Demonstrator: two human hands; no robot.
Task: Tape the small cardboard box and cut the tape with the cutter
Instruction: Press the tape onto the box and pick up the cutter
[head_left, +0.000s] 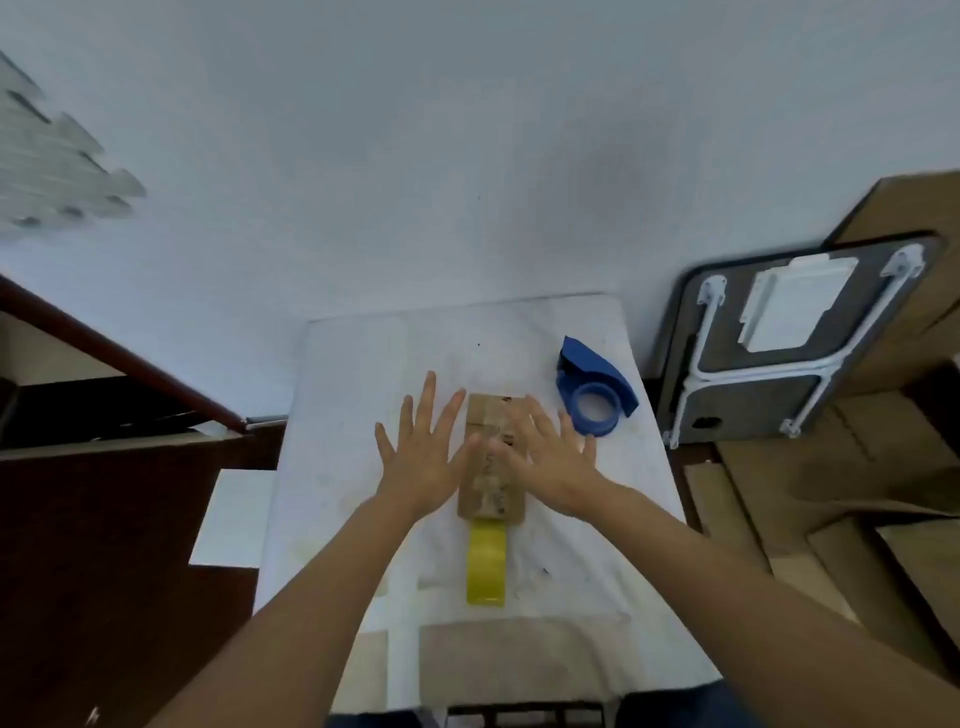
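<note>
A small brown cardboard box lies in the middle of a white table. A strip of yellow tape runs from the box's near edge toward me, flat on the table. My left hand hovers flat with fingers spread at the box's left side. My right hand is spread flat over the box's right half and hides part of it. Neither hand holds anything. A blue tape dispenser with cutter sits at the table's far right, just beyond my right hand.
A folded table with white metal legs leans at the right, with flattened cardboard on the floor beside it. A dark wooden stair rail and panel stand at the left. A pale wall fills the back.
</note>
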